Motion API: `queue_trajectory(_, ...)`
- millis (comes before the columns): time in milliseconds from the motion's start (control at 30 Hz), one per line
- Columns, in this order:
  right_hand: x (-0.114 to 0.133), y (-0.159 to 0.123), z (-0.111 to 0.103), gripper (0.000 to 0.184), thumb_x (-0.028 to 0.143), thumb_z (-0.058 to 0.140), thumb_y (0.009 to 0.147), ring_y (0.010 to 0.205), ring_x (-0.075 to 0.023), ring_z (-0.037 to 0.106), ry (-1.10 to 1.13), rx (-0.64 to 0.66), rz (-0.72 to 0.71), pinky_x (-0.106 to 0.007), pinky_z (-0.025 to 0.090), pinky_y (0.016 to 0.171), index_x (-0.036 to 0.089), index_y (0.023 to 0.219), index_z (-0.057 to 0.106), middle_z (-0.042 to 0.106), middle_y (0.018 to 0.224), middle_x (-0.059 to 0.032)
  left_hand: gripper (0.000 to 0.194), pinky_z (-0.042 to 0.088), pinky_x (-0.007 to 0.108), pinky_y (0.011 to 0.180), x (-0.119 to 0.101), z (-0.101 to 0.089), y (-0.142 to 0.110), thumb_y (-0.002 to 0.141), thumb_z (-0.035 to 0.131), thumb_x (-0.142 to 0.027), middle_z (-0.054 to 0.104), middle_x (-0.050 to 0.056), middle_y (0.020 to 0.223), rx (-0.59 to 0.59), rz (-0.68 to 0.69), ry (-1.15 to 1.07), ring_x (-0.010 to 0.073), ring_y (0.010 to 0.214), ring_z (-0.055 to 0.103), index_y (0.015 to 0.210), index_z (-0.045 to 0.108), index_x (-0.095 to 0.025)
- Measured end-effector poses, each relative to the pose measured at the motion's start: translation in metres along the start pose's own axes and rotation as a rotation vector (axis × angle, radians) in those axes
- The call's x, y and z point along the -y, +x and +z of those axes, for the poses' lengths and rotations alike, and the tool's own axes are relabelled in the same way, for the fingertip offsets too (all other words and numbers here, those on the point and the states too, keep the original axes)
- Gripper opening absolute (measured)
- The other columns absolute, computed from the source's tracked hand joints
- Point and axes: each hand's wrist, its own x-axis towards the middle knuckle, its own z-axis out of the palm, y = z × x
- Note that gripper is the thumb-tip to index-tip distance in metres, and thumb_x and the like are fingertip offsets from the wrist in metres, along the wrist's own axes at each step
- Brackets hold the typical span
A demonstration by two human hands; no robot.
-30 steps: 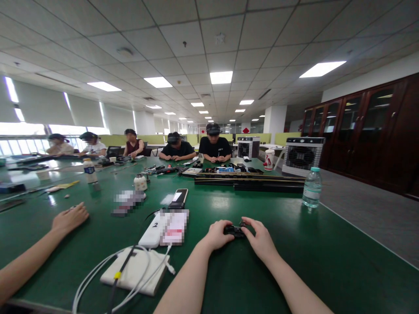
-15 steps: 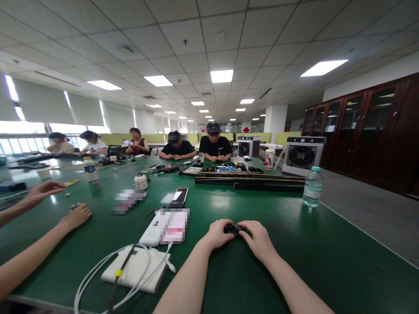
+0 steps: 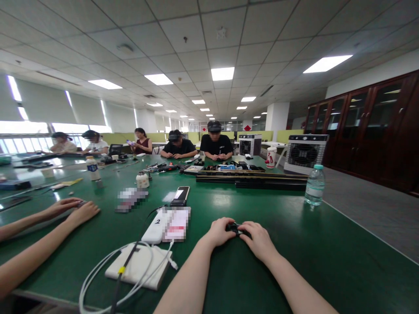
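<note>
A small black object (image 3: 233, 227) sits low over the green table (image 3: 294, 244), held between my two hands; its exact kind is too small to make out. My left hand (image 3: 221, 230) is closed on its left side, thumb and fingers curled round it. From the right, my right hand (image 3: 255, 233) pinches the same object, with the fingers over its top. Parts of it are hidden behind my fingertips. Nearest to my left forearm lie a white power bank marked 2 (image 3: 153, 226) and a white pad-like block (image 3: 144, 266) with a white cable across it.
A water bottle (image 3: 314, 185) stands at the right. Long black bars (image 3: 252, 179) lie across the table ahead, near a phone (image 3: 180, 196) and a small jar (image 3: 142, 179). At left, a co-worker's hands (image 3: 81, 211) work close by. Several people sit at the far side.
My hands stay almost in place round the black object, with slight finger shifts. The co-worker's raised hand at left has come down to meet the other one. The view has shifted slightly.
</note>
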Motion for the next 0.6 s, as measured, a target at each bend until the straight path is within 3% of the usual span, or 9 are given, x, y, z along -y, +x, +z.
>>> queue_trajectory(600, -0.0017, -0.0010, -0.0004, 0.025, 0.030, 0.054, 0.080, 0.104, -0.0240, 0.058, 0.038, 0.033, 0.014, -0.040, 0.043, 0.094, 0.027, 0.099, 0.069, 0.064, 0.113, -0.0050, 0.046, 0.045, 0.034, 0.099, 0.0000, -0.0010, -0.0005, 0.073, 0.066, -0.029, 0.065, 0.006, 0.116, -0.002, 0.014, 0.003, 0.0244, 0.110, 0.059, 0.118, 0.061, -0.021)
